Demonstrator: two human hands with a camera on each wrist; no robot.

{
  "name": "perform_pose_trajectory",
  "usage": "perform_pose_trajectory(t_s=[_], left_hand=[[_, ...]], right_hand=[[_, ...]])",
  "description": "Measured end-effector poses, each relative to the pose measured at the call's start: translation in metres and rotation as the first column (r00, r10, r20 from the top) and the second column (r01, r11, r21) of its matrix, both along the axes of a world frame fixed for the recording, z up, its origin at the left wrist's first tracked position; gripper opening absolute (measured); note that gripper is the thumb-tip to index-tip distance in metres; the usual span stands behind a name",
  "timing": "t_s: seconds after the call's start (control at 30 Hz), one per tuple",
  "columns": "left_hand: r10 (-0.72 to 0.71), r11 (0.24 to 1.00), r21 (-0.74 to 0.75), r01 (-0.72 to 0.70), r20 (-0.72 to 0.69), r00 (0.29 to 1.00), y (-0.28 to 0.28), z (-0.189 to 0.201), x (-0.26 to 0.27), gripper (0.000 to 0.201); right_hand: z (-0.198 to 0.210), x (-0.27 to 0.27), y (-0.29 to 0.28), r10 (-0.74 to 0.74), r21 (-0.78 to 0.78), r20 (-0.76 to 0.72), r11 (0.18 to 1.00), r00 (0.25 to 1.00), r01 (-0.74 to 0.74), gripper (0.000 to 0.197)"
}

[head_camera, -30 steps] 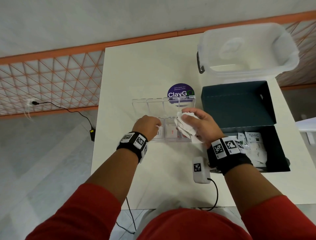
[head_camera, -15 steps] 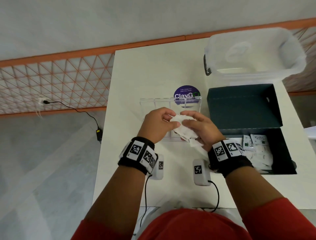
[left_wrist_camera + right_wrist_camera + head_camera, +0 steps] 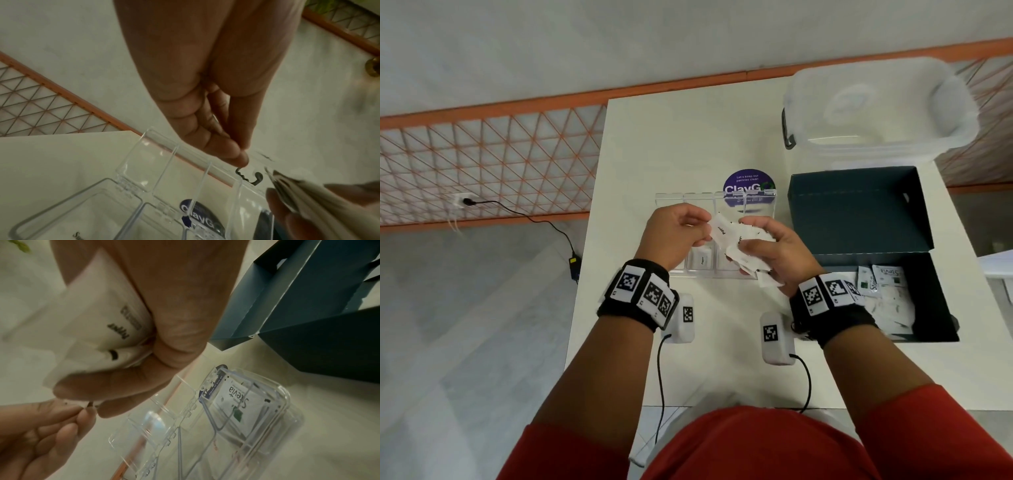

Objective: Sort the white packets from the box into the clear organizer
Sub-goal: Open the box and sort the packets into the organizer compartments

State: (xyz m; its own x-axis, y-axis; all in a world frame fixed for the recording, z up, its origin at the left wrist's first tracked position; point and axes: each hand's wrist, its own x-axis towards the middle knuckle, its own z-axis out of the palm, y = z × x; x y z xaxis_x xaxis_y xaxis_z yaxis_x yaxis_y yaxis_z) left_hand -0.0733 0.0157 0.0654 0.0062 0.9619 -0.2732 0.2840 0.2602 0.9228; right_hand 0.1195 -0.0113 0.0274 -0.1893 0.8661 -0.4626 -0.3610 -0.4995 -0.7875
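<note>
My right hand (image 3: 763,250) grips a bunch of white packets (image 3: 743,243) above the clear organizer (image 3: 688,202). My left hand (image 3: 681,229) pinches the near corner of one packet marked "Pepper" (image 3: 720,230) from that bunch. In the right wrist view the bunch of packets (image 3: 98,331) sits in my right palm, and the left fingers (image 3: 82,415) pinch its lower edge. The organizer (image 3: 226,426) holds a Stevia packet (image 3: 238,408) in one end compartment. A white packet (image 3: 702,260) lies in another compartment. The dark box (image 3: 928,301) at the right holds more packets (image 3: 887,291).
The box's lid (image 3: 859,212) stands open behind it. A translucent plastic tub (image 3: 876,106) sits at the table's far right. A round purple sticker (image 3: 748,185) lies behind the organizer. Two small white devices (image 3: 683,317) (image 3: 774,337) with cables lie near the table's front edge.
My left hand rose from the organizer's left compartments to the bunch in my right hand and now pinches one packet. The bunch has lifted slightly above the organizer.
</note>
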Motion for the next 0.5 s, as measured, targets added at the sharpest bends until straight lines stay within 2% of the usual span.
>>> perform_pose_trajectory(t_s=[0.17,0.27,0.37,0.5], left_hand=[[0.046,0.998,0.035,-0.044,-0.067,0.997,0.012,0.0,-0.012,0.018],[0.039,0.997,0.067,-0.024,-0.23,0.972,0.019,-0.009,-0.021,0.018],[-0.08,0.995,0.021,0.099,-0.437,0.896,0.022,-0.021,-0.022,0.016],[-0.245,0.965,-0.067,0.254,-0.576,0.78,0.023,-0.037,-0.013,0.014]], right_hand=[[0.0,0.008,-0.001,-0.006,-0.01,0.038,1.0,0.999,0.007,0.033],[0.0,0.014,-0.002,-0.035,-0.006,0.038,0.999,0.999,0.035,0.033],[0.002,0.019,-0.001,-0.052,0.006,0.04,0.999,0.998,0.052,0.032],[0.003,0.023,0.001,-0.055,0.008,0.05,0.998,0.997,0.054,0.031]])
